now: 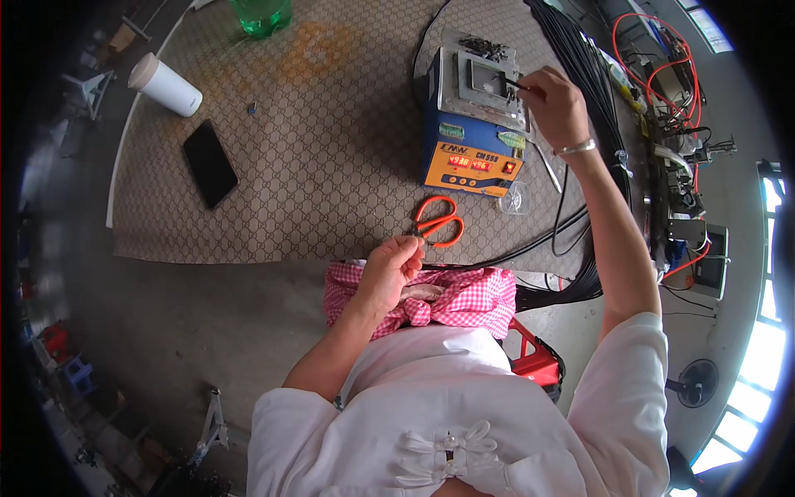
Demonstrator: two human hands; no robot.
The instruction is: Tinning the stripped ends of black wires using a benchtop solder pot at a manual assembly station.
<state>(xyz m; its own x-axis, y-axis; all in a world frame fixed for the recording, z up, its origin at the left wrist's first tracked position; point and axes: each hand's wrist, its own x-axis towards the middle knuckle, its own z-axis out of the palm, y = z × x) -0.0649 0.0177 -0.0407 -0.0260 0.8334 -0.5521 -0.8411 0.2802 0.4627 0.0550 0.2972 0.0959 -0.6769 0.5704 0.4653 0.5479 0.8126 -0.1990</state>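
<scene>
My right hand [556,101] is raised over a blue and orange solder pot [472,157] with a lit red display. Its fingers pinch a thin dark piece [515,84], whose tip points into the square well [489,79] in the pot's metal top; whether it is a cable end or a tool I cannot tell. At the table's near edge my left hand [391,269] is closed, fingertips together, right beside small scissors with orange handles [439,222]. The hand hides the scissors' blades, and whatever its fingers hold cannot be made out.
A bundle of black cables [588,91] runs along the table's right side. A slim pale tool [548,168] and a small clear plastic piece [514,199] lie by the pot. Toward the left are a black phone [210,164], a white tumbler [170,87] and a green bottle [263,16].
</scene>
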